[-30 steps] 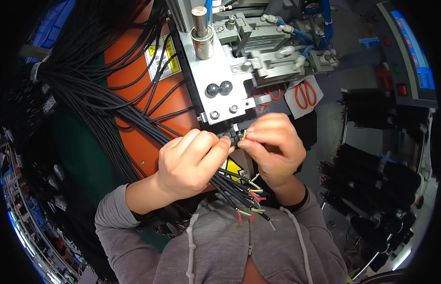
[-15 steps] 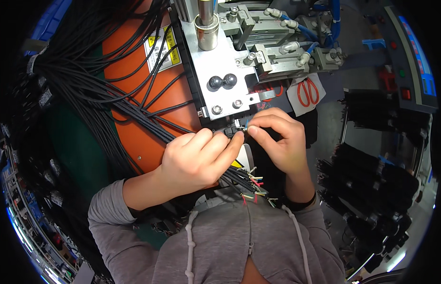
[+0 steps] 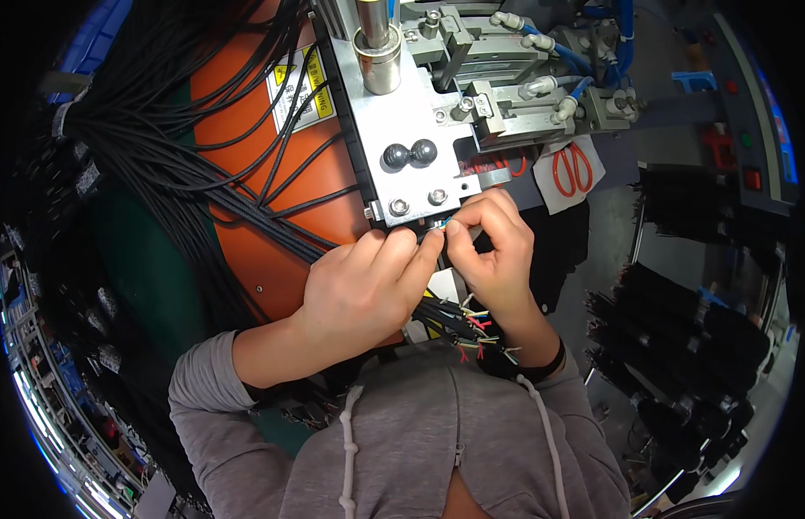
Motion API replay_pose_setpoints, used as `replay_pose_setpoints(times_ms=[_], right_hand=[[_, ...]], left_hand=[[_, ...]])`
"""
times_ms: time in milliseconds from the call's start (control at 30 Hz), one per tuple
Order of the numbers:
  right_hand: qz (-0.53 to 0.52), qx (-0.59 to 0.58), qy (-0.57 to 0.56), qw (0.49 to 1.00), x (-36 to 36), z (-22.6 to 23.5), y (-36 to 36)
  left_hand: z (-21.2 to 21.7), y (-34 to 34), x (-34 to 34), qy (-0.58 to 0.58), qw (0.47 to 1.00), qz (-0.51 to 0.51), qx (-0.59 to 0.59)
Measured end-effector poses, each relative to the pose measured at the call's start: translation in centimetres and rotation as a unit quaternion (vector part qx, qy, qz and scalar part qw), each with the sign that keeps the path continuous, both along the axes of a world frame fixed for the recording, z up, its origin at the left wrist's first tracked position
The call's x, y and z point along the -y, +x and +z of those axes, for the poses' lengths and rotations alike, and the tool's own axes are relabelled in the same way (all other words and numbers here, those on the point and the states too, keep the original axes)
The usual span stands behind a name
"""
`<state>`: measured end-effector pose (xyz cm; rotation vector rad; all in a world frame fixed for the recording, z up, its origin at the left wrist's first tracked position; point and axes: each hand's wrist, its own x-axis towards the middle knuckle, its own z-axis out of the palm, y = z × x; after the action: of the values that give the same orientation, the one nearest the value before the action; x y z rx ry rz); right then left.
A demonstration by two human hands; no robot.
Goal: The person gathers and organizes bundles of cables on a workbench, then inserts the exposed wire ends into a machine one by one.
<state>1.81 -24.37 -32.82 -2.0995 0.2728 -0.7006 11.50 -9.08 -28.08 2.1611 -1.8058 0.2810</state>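
Note:
My left hand (image 3: 368, 290) and my right hand (image 3: 496, 251) meet fingertip to fingertip just under the metal plate (image 3: 402, 130) of a small machine. Between the fingertips they pinch the thin coloured wire ends (image 3: 437, 227) of a black cable, right at the plate's lower edge. Below my hands a bunch of black cables with stripped red, green and white ends (image 3: 476, 333) fans out over my chest. Two black knobs (image 3: 409, 154) sit on the plate above my fingers.
A thick bundle of black cables (image 3: 169, 138) drapes over the orange machine body (image 3: 255, 199) at left. Red-handled scissors (image 3: 574, 169) lie on a white sheet to the right. More black cable bundles (image 3: 688, 320) are stacked at right. Pneumatic fittings with blue hoses (image 3: 549, 60) stand behind.
Both hands have moved up toward the plate's lower edge, and the fingertips have drawn closer together around the wire ends.

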Motion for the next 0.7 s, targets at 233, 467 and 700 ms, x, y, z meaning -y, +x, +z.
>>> replay_pose_setpoints(times_ms=[233, 467, 700], right_hand=[[0.004, -0.108, 0.407, 0.907, -0.1, -1.3, -0.2], [-0.032, -0.060, 0.168, 0.984, -0.5, -0.3, -0.3], [0.157, 0.069, 0.120, 0.978, 1.8, 0.8, -1.2]], left_hand=[[-0.5, 0.6, 0.2, -0.033, 0.999, 0.001, -0.043], [0.4, 0.5, -0.6, -0.034, 0.997, -0.004, -0.065], [0.9, 0.0, -1.3, 0.052, 0.994, 0.086, -0.041]])
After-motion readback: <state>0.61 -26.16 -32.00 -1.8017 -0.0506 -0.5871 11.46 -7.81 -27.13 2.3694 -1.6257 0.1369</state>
